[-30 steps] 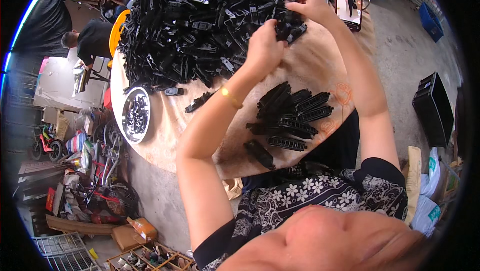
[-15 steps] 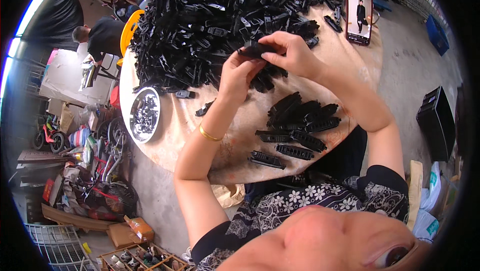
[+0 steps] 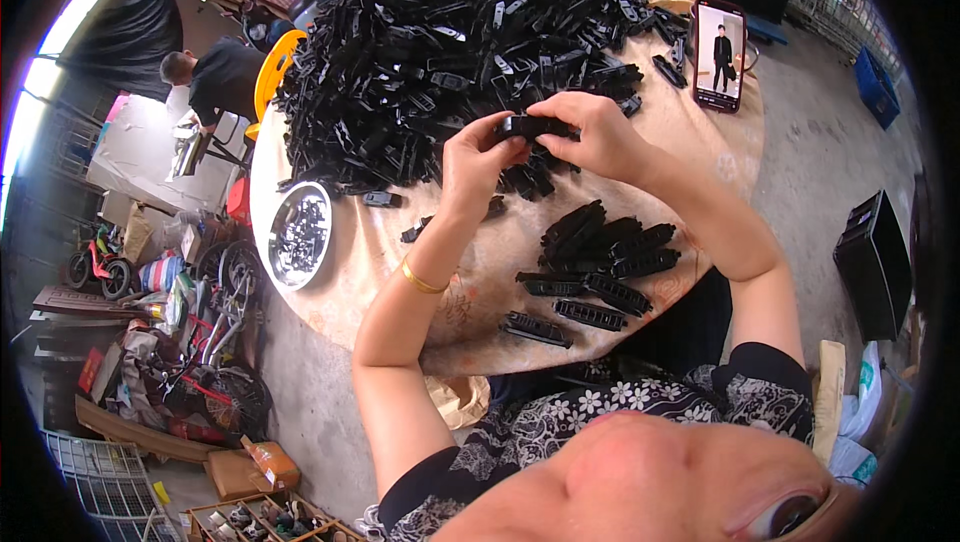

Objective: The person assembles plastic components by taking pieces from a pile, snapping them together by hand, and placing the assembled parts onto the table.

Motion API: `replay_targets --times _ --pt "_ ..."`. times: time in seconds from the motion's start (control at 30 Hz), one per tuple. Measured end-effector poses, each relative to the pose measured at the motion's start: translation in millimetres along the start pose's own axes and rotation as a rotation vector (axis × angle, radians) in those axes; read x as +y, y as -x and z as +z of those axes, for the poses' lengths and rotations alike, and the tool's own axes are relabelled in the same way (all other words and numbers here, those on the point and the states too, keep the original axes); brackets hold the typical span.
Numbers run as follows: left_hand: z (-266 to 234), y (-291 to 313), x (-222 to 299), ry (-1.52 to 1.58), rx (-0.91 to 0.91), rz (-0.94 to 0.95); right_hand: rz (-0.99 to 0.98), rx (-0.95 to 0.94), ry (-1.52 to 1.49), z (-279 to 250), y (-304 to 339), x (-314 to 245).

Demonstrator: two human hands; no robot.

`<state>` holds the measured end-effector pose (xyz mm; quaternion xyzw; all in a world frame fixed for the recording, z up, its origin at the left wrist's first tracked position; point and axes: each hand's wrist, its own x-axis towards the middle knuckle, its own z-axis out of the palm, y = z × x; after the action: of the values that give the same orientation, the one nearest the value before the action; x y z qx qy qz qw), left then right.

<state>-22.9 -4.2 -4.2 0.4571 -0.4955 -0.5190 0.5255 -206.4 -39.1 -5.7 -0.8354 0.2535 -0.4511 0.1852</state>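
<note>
In front of the pile, a small elongated black plastic piece (image 3: 530, 126) is held level between both my hands. My left hand (image 3: 472, 167) pinches its left end with thumb and fingers, while my right hand (image 3: 592, 138) grips the right end and covers part of it. Behind them rises a large heap of similar black plastic pieces (image 3: 400, 82). Closer to me, right of my left forearm, several long black slotted pieces (image 3: 615, 252) lie grouped on the cloth. A few loose ones, such as a black piece (image 3: 382, 200), rest at the heap's near edge.
A round table with a beige cloth (image 3: 470, 292) carries everything. On its left edge stands a white bowl (image 3: 327, 234) of small shiny parts; at far right, a phone (image 3: 718, 54) stands upright. Beyond are a yellow chair (image 3: 268, 77), another person (image 3: 222, 77) and a black bin (image 3: 872, 262).
The held piece has turned so its long side shows more clearly, and both hands sit slightly lower in the picture. The whole view has shifted a little.
</note>
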Motion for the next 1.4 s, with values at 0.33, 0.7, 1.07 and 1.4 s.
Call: replay_targets --times 0.33,0.7,1.07,1.4 --pt "-7.7 -0.6 5.3 0.05 -0.065 -0.082 -0.218 -0.052 0.147 -4.1 -1.4 -1.4" --pt "-8.1 3.3 7.2 -0.107 -0.091 0.11 -0.224 0.004 0.102 -3.7 -3.2 -0.6" --pt "0.9 9.8 16.3 -0.54 -0.059 0.387 0.171 -0.271 0.008 -16.9 -3.2 -5.2" --pt "10.4 16.7 11.4 -0.577 -0.608 0.145 0.469 0.059 0.634 -66.0 -10.4 73.4"
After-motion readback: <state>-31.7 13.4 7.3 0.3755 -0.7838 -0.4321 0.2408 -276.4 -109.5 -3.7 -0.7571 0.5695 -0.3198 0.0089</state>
